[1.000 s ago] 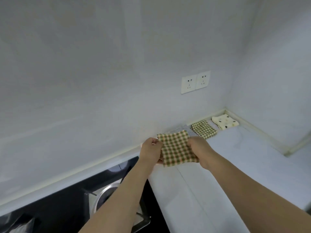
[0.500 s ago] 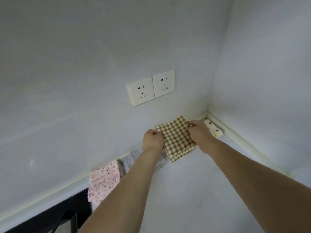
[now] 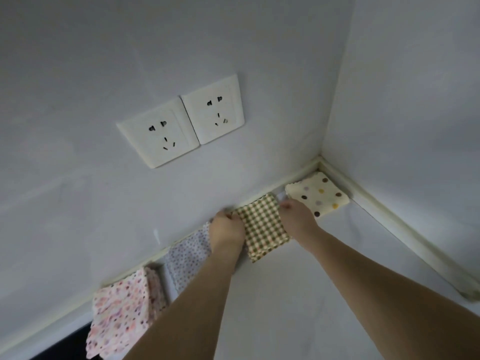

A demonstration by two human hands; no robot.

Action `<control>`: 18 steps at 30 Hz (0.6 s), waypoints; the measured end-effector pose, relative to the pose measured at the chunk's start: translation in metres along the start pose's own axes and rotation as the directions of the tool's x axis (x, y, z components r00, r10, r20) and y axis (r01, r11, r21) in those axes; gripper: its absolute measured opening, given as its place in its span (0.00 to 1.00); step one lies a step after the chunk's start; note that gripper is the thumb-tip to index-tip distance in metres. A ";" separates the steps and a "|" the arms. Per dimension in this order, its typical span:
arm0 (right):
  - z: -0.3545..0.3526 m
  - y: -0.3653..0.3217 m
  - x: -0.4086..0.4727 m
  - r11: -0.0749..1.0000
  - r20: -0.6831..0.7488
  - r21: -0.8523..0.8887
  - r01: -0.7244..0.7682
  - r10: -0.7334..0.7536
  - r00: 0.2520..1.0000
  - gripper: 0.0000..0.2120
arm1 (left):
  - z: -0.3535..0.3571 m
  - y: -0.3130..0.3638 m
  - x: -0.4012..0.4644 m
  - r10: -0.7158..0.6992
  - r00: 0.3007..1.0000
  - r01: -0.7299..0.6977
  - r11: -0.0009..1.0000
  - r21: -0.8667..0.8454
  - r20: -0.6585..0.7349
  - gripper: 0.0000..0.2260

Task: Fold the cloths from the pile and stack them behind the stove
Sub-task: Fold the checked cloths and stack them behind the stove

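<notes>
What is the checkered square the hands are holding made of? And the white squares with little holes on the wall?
The checkered cloth looks like soft woven fabric: it bends under the left hand and right hand, and its edge is zigzag-cut. The exact fibre cannot be told. The wall sockets look like hard, smooth white plastic with a slight sheen and stiff, straight edges.

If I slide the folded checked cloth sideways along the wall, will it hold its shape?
Probably not: the checked cloth looks thin and limp, so it would likely bunch. Its near layers already seem uneven. Lifting it by both hands' grip seems safer.
</notes>
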State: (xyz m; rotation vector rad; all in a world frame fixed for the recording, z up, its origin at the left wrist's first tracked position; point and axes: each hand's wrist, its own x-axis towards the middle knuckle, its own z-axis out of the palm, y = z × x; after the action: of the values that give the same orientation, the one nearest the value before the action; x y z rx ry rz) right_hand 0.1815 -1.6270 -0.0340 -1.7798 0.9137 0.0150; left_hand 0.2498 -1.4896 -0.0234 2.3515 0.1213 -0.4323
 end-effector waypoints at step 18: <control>0.027 -0.041 -0.163 0.705 -0.058 -0.462 0.537 -0.629 0.775 0.18 | -0.127 -0.062 -0.113 0.708 0.706 -0.635 0.640 0.433 -0.011 0.19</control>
State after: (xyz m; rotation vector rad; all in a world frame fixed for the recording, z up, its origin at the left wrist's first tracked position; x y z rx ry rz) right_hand 0.1016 -1.5073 0.0574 -2.4633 0.4540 -0.4331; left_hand 0.1655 -1.3532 0.0610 2.5988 -0.8368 0.1607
